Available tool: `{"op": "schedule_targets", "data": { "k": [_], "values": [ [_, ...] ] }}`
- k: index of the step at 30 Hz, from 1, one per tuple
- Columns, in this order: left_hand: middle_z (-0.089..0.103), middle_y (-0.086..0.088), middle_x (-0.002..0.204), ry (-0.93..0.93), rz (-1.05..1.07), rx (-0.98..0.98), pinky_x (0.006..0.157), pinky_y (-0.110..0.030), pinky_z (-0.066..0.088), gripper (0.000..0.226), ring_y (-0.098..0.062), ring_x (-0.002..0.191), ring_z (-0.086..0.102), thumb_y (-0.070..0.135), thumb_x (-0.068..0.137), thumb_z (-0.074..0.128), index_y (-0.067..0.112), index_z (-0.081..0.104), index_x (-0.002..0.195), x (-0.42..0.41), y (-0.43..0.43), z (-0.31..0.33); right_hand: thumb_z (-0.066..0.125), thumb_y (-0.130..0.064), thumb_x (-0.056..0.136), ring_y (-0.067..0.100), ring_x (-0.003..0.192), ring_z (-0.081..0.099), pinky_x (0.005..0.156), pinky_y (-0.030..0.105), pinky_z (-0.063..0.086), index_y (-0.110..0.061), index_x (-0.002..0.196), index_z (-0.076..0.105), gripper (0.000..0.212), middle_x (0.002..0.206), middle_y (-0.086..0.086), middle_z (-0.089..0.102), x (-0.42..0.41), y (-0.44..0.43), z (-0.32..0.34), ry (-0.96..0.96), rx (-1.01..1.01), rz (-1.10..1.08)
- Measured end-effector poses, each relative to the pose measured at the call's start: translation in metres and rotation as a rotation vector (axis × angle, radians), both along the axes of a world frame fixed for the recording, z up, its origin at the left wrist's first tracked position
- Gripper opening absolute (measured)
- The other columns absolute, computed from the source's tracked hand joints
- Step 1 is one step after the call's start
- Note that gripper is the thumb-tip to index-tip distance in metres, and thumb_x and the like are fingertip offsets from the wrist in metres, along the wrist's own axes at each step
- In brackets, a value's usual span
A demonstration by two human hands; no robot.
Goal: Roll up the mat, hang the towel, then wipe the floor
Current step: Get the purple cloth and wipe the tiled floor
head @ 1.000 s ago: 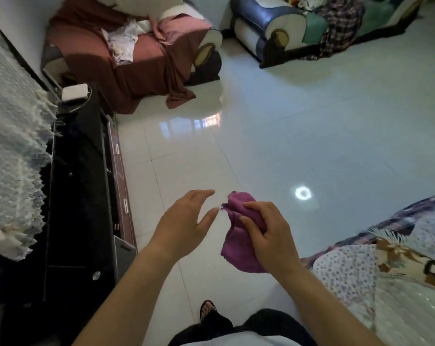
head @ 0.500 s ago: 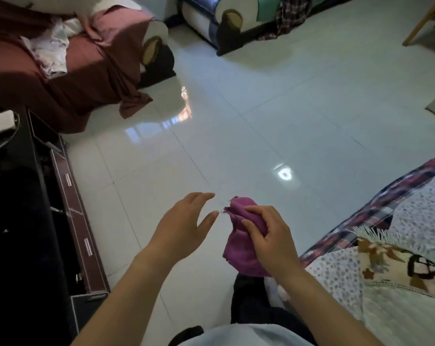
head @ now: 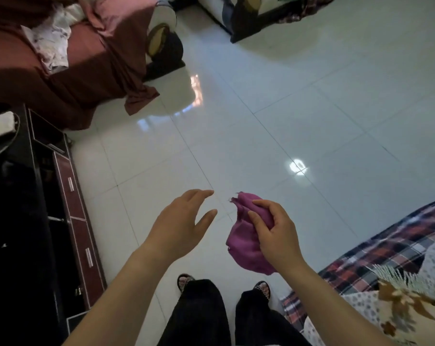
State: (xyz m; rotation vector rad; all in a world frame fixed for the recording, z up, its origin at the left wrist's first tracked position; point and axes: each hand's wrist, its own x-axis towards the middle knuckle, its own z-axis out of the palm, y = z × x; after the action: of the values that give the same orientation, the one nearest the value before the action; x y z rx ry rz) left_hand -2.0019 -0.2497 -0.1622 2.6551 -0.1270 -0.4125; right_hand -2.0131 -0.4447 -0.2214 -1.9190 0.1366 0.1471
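A bunched purple cloth (head: 245, 242) hangs in the air in front of me, gripped by my right hand (head: 276, 233) with fingers pinching its upper folds. My left hand (head: 184, 224) hovers just left of the cloth, fingers spread, holding nothing and not touching it. Below both hands stretches the glossy white tiled floor (head: 261, 126). No mat is visible rolled or flat on the tiles.
A black low cabinet (head: 44, 216) with reddish drawers runs along the left. A sofa under a maroon cover (head: 69, 58) stands at the back left, another sofa (head: 251, 18) at the back. A plaid and floral bedding edge (head: 391, 265) lies at the right. My feet (head: 223, 285) stand below.
The view has tilted downward and to the right, bringing my legs and feet into sight. Both hands keep nearly the same pose, the right one still holding the purple cloth.
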Motion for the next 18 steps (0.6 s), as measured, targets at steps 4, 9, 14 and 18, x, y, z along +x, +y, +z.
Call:
{"op": "schedule_targets", "data": {
  "k": [4,9,14,18],
  "values": [
    [0.039,0.012,0.143,0.015,-0.047,-0.020,0.092,-0.023,0.039,0.046,-0.014,0.106,0.055,0.045,0.095,0.040,0.032,0.036,0.139,0.045,0.021,-0.015,0.059,-0.027,0.089,-0.012,0.098,0.050,0.080,0.000,0.036,-0.034,0.101,0.056,0.014,0.104,-0.018,0.056,0.036,0.023,-0.014,0.014,-0.042,-0.014],
    [0.038,0.012,0.144,0.079,-0.154,-0.020,0.094,-0.028,0.040,0.046,-0.018,0.109,0.054,0.045,0.095,0.040,0.033,0.035,0.140,0.110,0.046,-0.044,0.058,-0.028,0.090,-0.010,0.099,0.050,0.083,0.002,0.037,-0.030,0.104,0.057,0.014,0.104,-0.016,0.056,0.078,0.050,-0.040,0.035,-0.103,-0.051],
    [0.038,0.010,0.145,0.090,-0.204,-0.001,0.093,-0.029,0.041,0.046,-0.019,0.109,0.054,0.044,0.096,0.039,0.032,0.034,0.140,0.168,0.058,-0.094,0.056,-0.030,0.091,-0.010,0.100,0.049,0.084,0.003,0.037,-0.031,0.105,0.057,0.015,0.105,-0.016,0.055,0.119,0.063,-0.091,0.072,-0.111,-0.081],
    [0.038,0.009,0.145,0.081,-0.190,0.000,0.095,-0.030,0.041,0.047,-0.019,0.108,0.055,0.045,0.095,0.039,0.031,0.034,0.140,0.198,0.053,-0.156,0.057,-0.030,0.091,-0.013,0.100,0.048,0.082,0.000,0.035,-0.030,0.106,0.058,0.015,0.107,-0.016,0.056,0.149,0.059,-0.160,0.109,-0.105,-0.091]
  ]
}}
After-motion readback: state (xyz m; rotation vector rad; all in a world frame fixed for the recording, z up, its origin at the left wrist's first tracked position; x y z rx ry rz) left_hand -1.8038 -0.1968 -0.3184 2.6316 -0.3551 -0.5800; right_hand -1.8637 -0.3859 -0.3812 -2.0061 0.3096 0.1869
